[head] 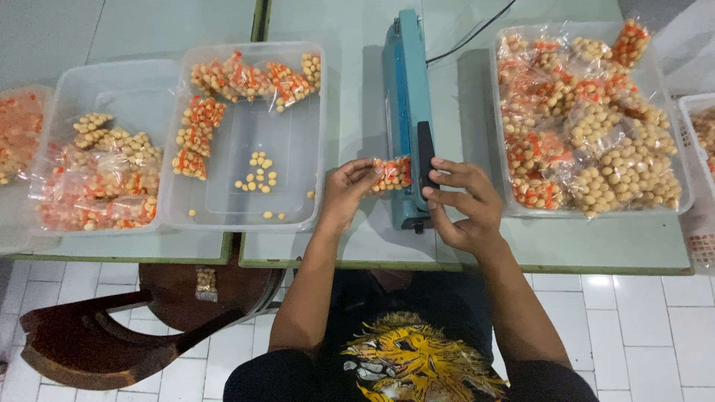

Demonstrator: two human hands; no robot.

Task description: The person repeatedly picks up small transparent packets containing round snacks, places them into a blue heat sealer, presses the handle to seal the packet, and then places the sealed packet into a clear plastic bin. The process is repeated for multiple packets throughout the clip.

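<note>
Head view, looking down. The left hand (348, 192) has its fingers curled closed around the left end of a small clear packet of round yellow snacks with orange label (392, 173), pinching it between thumb and fingertips. The right hand (463, 201) is half open, fingers bent, with its fingertips resting on the black handle (425, 158) of a blue impulse heat sealer (407, 112); whether it also grips the packet's right end cannot be told. The packet lies between the two hands, level, laid across the front part of the sealer's bar, just left of the black handle. The sealer stands lengthwise on a pale green table (350, 97), its black cable (477, 31) running off toward the top edge. Just right of the right hand, a clear plastic tray (670, 205) is heaped with filled packets of the same snacks. Left of the left hand, a second clear tub (313, 149) holds a few packets along its far and left sides and some loose yellow pieces on its bottom; a third tub (97, 78) further left holds more packets. Below the table edge, a dark wooden chair (119, 335) stands on white floor tiles, with one small packet (205, 283) lying on its seat.
</note>
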